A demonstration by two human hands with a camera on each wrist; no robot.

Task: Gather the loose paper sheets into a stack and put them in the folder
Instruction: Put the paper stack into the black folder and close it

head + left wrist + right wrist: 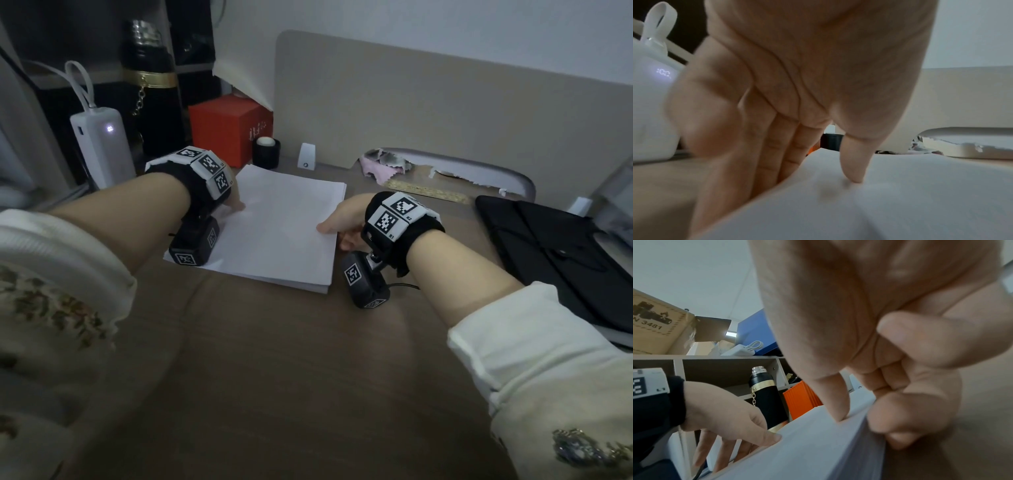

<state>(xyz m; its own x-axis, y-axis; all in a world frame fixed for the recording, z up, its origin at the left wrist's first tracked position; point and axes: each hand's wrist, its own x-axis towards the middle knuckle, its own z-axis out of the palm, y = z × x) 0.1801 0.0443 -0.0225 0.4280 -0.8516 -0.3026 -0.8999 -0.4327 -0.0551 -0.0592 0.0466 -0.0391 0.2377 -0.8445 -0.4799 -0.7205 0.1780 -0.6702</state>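
A stack of white paper sheets [284,226] lies flat on the brown desk [291,359]. My left hand [236,202] is at the stack's left edge. Its thumb [853,162] presses on the top sheet [900,203], and its fingers [777,154] reach straight down beside the edge. My right hand [337,226] grips the right edge, thumb [838,402] on top and curled fingers [900,418] against the side of the stack [818,451]. A black folder [548,257] lies closed at the right, apart from both hands.
A white power bank [102,144], a black flask [150,89], a red box [229,126] and a black tape roll [266,150] stand behind the stack on the left. A pink cloth [383,164] and a ruler [428,193] lie under the beige divider [445,102].
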